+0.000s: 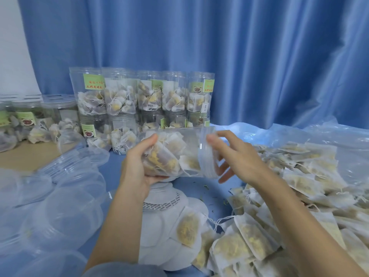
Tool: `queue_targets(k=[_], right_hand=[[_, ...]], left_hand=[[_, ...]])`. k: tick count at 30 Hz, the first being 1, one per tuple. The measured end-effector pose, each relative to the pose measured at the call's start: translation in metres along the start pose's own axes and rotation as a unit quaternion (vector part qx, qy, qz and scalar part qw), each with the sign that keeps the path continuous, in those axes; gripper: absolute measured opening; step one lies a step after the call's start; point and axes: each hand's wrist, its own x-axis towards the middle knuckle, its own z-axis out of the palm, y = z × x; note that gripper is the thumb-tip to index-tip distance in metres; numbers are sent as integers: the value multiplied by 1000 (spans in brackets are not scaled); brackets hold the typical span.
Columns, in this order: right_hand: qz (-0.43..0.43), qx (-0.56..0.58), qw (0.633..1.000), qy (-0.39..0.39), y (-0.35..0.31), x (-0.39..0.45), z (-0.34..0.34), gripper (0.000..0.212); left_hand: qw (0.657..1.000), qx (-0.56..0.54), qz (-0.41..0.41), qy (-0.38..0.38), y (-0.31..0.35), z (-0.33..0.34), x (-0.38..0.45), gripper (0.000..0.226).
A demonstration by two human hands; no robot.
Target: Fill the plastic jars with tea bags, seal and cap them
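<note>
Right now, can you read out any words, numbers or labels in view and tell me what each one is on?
Nothing reads cleanly.
Green paper labels on the stacked clear plastic jars: red characters, too blurred to quote.
Small white sticker on the rightmost top jar: too small.
White round seal liner on the blue table: a dark printed band, illegible.
Held clear jar: no label visible.

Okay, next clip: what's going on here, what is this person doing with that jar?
A person is packing tea bags into clear plastic jars. The left hand holds one jar on its side, already full of tea bags, while the right hand is at its mouth end, fingers spread around the rim. Filled, labelled jars are stacked by the blue curtain. Loose tea bags are piled on the right, clear lids on the left, white round seals in the middle.
</note>
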Motion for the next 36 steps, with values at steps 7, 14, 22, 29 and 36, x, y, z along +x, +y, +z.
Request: queue_targets(k=[7,14,22,29,36], right_hand=[[-9,-23,997,-74,-4,-1,-3,97],[-124,-85,988,24,-1,-7,12,87],[-103,58,990,80,1,-4,31,100],[-133,214,966,62,7,-4,37,87],[-113,215,960,142,-10,-4,35,87]], left_hand=[[1000,-8,-7,-15,0,-2,1,11],[999,-24,-21,-25,-6,-5,3,14],[996,-48,-58,-50,-11,0,3,37],[985,14,-164,-57,-15,7,-2,75],[890,433,141,-17,24,42,-16,52]])
